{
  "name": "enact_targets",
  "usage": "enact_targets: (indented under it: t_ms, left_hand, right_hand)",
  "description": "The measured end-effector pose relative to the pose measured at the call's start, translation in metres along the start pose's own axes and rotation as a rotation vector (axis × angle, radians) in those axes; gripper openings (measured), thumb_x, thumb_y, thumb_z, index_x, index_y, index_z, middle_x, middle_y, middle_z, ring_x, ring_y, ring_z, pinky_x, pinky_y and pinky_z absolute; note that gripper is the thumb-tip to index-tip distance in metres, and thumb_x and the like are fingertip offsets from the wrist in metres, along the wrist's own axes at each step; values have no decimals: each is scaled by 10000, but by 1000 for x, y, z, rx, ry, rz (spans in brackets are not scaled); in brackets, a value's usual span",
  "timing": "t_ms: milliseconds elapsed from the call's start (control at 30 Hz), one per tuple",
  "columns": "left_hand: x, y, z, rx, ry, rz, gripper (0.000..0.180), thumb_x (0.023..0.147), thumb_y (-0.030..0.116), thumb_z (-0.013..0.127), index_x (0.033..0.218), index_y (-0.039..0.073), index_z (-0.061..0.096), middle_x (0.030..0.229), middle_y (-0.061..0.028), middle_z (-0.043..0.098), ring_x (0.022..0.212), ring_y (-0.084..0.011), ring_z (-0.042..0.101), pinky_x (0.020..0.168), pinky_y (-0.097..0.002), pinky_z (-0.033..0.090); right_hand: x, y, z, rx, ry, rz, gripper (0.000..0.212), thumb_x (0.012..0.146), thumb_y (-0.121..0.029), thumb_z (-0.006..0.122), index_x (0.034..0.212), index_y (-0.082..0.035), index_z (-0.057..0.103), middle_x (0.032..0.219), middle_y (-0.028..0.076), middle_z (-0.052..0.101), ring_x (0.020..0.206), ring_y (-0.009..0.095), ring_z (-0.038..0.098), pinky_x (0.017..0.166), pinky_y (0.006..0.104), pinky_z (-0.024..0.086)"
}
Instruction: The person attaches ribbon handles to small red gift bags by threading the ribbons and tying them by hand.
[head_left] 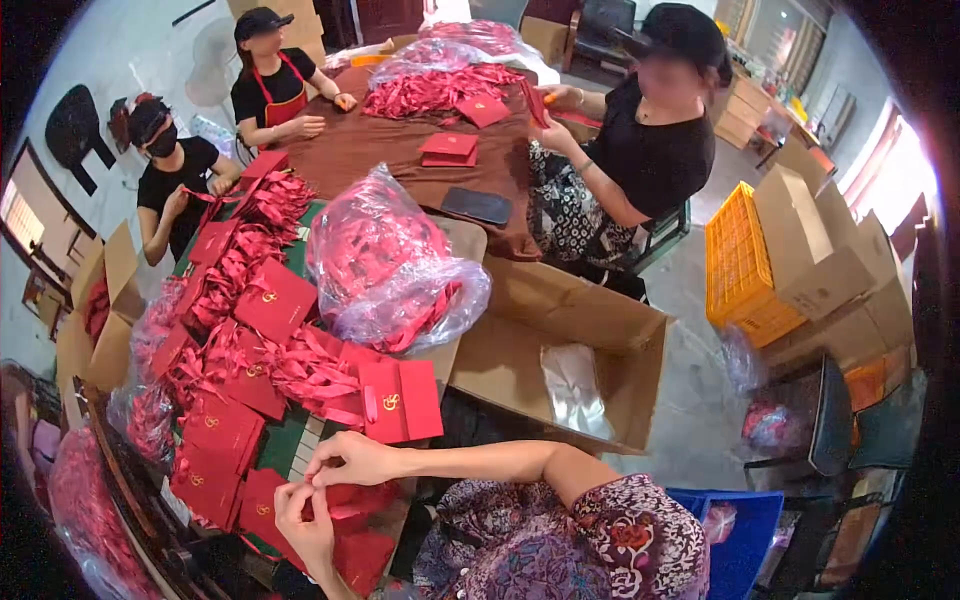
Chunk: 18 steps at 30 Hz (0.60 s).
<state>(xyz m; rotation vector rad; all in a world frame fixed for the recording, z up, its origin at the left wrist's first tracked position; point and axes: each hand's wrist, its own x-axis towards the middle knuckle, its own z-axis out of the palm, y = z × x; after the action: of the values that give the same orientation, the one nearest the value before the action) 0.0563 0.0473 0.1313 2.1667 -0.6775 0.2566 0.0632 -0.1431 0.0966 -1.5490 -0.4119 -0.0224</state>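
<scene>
My left hand (305, 520) and my right hand (355, 460) meet fingertip to fingertip over the near end of the table. Both are pinched closed; what lies between the fingers is too small to make out. Under them are red paper pieces (362, 548), partly hidden by my hands and arm. Just beyond my right hand a red paper gift bag (400, 402) with a gold emblem lies flat. To the left is a pile of similar red bags (215, 445), and red ribbons (315, 375) are heaped behind.
A clear plastic sack (375, 250) of red ribbon stands on the table. To its right is an open cardboard box (610, 350). Three people sit around the brown-covered far table (400, 150). An orange crate (740, 260) stands at right, a blue bin (745, 545) beside me.
</scene>
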Motion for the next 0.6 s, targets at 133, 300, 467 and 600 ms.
enact_targets:
  t_ms: [133, 300, 467, 600]
  left_hand:
    - [2, 5, 1, 29, -16, 27, 93, 818, 23, 712, 854, -6, 632, 826, -116, 578, 781, -287, 580, 700, -373, 462]
    - [2, 7, -1, 62, -58, 37, 103, 792, 17, 715, 821, 5, 617, 811, -111, 560, 772, -294, 568, 687, -380, 456]
    - [-5, 0, 0, 58, -68, 2, 109, 786, 26, 714, 810, 0, 611, 803, -122, 561, 765, -303, 574, 684, -383, 460]
    - [-3, 7, -3, 64, -16, 31, 106, 782, 19, 716, 816, 0, 617, 789, -123, 557, 751, -302, 572, 671, -376, 452]
  right_hand:
    - [-4, 4, 2, 117, 7, 8, 210, 888, -175, 717, 1013, -7, 713, 889, 84, 695, 822, 147, 658, 734, 304, 515]
    - [-7, -6, 1, -31, 12, -26, 214, 877, -187, 725, 1000, -14, 704, 884, 88, 673, 813, 170, 651, 723, 322, 512]
    - [-7, -10, 1, -102, 0, -75, 189, 875, -163, 720, 988, -13, 702, 873, 86, 663, 818, 177, 653, 737, 326, 519]
    - [-7, -8, 8, -104, 65, -53, 157, 902, -150, 692, 953, -3, 671, 869, 85, 656, 823, 175, 653, 737, 320, 522]
